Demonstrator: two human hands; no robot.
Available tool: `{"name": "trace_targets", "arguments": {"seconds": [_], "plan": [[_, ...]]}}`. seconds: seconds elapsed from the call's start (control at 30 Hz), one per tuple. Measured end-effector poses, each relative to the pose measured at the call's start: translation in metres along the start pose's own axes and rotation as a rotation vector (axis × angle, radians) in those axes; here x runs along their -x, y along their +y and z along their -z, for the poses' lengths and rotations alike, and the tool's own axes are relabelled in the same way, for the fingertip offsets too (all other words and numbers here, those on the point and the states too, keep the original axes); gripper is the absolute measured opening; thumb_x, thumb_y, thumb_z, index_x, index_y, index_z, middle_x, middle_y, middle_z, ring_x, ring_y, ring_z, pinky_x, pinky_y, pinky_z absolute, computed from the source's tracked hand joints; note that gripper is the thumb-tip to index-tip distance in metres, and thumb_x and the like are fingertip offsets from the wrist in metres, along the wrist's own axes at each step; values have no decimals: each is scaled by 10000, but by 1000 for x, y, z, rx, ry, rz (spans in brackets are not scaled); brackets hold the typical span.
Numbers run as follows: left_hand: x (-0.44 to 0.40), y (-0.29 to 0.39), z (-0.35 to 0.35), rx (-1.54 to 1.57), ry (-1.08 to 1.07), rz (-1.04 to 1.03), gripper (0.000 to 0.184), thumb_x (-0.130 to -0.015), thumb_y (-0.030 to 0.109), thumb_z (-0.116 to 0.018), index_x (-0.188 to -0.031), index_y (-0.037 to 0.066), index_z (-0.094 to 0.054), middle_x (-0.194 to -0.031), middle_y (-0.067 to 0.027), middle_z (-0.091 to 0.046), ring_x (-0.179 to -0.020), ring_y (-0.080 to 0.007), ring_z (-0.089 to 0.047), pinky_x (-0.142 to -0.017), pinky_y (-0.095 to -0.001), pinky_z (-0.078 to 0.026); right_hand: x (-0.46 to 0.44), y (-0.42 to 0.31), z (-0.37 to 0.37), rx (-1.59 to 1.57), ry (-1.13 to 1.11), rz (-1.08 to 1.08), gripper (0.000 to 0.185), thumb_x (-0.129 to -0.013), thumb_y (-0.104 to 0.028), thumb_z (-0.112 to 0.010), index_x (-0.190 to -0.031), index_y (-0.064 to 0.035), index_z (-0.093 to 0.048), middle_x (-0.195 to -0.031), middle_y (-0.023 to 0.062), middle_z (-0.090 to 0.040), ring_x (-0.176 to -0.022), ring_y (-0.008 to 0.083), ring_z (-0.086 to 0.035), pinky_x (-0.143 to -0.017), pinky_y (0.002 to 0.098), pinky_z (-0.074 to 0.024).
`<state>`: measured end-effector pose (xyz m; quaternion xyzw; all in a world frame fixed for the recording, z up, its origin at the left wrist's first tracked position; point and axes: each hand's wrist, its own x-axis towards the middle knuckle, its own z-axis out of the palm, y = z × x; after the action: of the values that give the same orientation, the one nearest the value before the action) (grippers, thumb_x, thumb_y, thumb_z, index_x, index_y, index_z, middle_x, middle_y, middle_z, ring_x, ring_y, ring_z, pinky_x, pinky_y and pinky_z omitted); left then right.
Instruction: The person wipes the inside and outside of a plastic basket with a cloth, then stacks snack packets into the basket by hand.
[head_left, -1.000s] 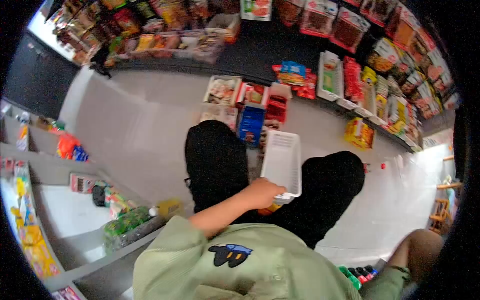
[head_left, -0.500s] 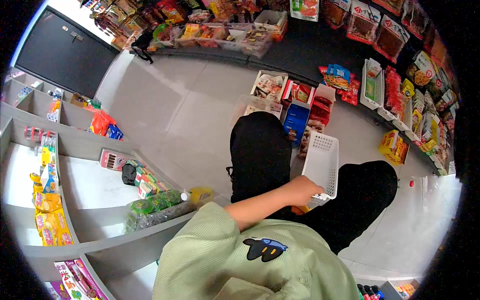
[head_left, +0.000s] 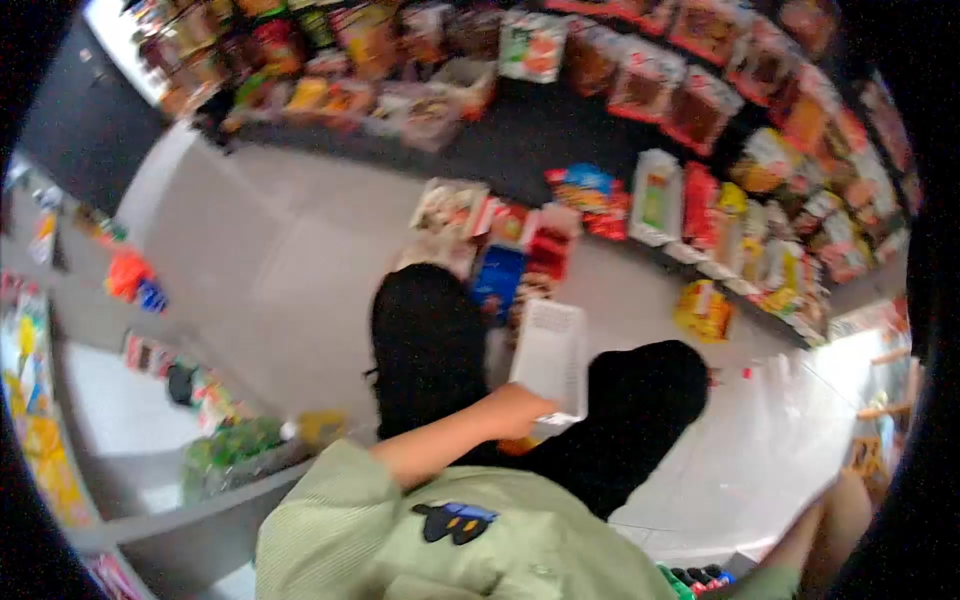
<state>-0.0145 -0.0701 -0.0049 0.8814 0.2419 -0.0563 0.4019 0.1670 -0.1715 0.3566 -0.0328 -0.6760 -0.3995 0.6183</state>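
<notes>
A white plastic basket (head_left: 550, 360) is tilted between my knees, its perforated far end towards the boxes on the floor. My left hand (head_left: 520, 410) is closed on its near end, and the fingertips are blurred. Something orange-yellow (head_left: 517, 446) shows just below that hand. Beyond my knees, a blue box (head_left: 498, 278), a red box (head_left: 549, 250) and a white tray of small packets (head_left: 448, 207) stand together on the floor. My right arm (head_left: 845, 505) is bent at the lower right edge, away from the basket; its fingers cannot be made out.
Grey shelving (head_left: 215, 507) with green packs (head_left: 235, 450) runs along the left. A dark display ledge (head_left: 540, 130) crosses the top, with hanging snack bags (head_left: 645, 78) and white baskets (head_left: 657, 197). A yellow box (head_left: 704, 311) sits on the floor at right. Bottles (head_left: 700, 577) show at the bottom.
The view swung right, then back left. My left hand keeps its hold on the white basket between my knees. My right arm left the view and is back at the lower right.
</notes>
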Motion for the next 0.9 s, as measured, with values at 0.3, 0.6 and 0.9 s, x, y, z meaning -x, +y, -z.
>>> {"name": "trace_targets", "arguments": {"seconds": [0.3, 0.6, 0.9], "plan": [[-4, -7, -2, -64, -8, 17, 342, -762, 161, -551, -1100, 168, -603, -932, -156, -647, -856, -374, -614, -762, -453, -491, 25, -10, 28, -100, 47, -594, 119, -728, -66, -656, -832, -94, -604, -622, 29, -590, -481, 132, -500, -451, 258, -389], [-7, 4, 5, -11, 53, -51, 319, -730, 113, -593, -1044, 147, -634, -829, -191, -633, -780, -369, -613, -703, -432, -493, 36, 5, 22, -662, -177, -920, 102, -807, -121, -648, -886, -87, -592, -578, 53, -538, -376, 147, -434, -353, 271, -326], [-8, 12, 15, 20, -3, 7, 356, -719, 85, -608, -1071, 131, -622, -868, -189, -639, -821, -353, -620, -733, -414, -497, 45, -1, 22, -578, -166, -899, 102, -802, -140, -641, -873, -75, -608, -588, 57, -538, -418, 174, -476, -382, 300, -361]]}}
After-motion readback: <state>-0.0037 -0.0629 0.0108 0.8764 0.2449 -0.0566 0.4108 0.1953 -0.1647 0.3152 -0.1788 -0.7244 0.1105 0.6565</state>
